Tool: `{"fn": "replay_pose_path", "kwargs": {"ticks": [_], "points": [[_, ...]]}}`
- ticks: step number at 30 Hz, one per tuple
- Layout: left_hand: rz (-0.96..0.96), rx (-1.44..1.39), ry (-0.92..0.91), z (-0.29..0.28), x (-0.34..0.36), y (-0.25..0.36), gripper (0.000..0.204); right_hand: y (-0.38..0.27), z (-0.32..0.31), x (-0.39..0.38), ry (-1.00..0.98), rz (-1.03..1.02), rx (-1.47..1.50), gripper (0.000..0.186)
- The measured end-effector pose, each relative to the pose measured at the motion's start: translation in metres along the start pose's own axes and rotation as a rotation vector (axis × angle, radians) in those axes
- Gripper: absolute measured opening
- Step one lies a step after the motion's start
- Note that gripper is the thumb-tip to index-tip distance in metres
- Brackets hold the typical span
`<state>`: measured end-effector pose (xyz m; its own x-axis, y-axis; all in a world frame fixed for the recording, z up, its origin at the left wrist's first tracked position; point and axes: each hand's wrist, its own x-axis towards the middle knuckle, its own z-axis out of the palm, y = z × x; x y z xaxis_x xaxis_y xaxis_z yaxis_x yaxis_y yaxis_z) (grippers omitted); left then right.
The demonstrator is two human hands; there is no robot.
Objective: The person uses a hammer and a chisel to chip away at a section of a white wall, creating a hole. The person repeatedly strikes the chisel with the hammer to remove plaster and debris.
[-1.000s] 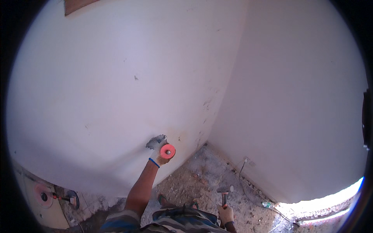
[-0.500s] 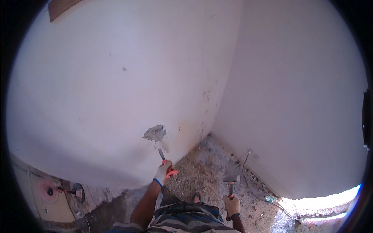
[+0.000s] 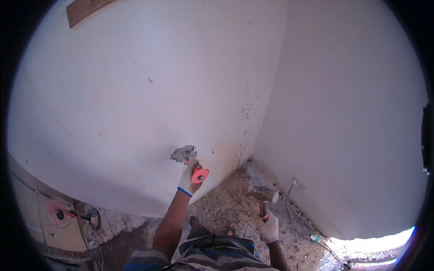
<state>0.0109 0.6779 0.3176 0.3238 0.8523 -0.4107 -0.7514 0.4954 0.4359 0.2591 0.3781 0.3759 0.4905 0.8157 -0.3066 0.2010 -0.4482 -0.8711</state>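
Note:
My left hand [image 3: 186, 179], in a pale glove with a blue cuff edge, grips a chisel [image 3: 200, 175] with a round pink-red hand guard. The chisel's blade points up and away, its tip at a rough grey broken patch [image 3: 178, 154] in the white wall. Whether the tip touches the bottom of the patch, I cannot tell. My right hand [image 3: 268, 228], gloved the same way, is closed around the handle of a hammer [image 3: 263, 194]. Its heavy grey head is raised above the floor, to the right of the chisel and apart from it.
Another white wall [image 3: 343, 113] meets this one in a corner. Rubble covers the floor [image 3: 217, 203]. A cable [image 3: 289, 212] runs from a wall socket along the right wall. At lower left stand a pink round fan-like object [image 3: 59, 213] and a dark round one [image 3: 94, 219]. A brown board [image 3: 83, 11] is at upper left.
My left hand has moved up, bringing the chisel's tip from below the broken patch into it, with the guard now facing me. My right hand has raised the hammer slightly up and left.

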Motion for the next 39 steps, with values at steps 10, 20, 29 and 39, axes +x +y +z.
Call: {"fn": "replay_pose_path", "kwargs": {"ticks": [10, 20, 29, 39], "points": [[-0.063, -0.021, 0.012, 0.022, 0.0, 0.007, 0.014, -0.05, 0.017, 0.013, 0.0, -0.559, 0.348, 0.017], [-0.165, 0.005, 0.092, 0.028, 0.009, 0.022, 0.018, -0.046, 0.123, 0.063, -0.04, -0.804, 0.643, 0.018], [-0.117, 0.13, 0.072, 0.04, 0.016, 0.015, 0.014, -0.045, 0.154, 0.076, -0.076, -0.357, -0.083, 0.03], [-0.123, 0.062, 0.077, 0.03, 0.021, 0.015, 0.016, -0.035, 0.146, 0.063, 0.015, -0.451, 0.442, 0.011]]}}
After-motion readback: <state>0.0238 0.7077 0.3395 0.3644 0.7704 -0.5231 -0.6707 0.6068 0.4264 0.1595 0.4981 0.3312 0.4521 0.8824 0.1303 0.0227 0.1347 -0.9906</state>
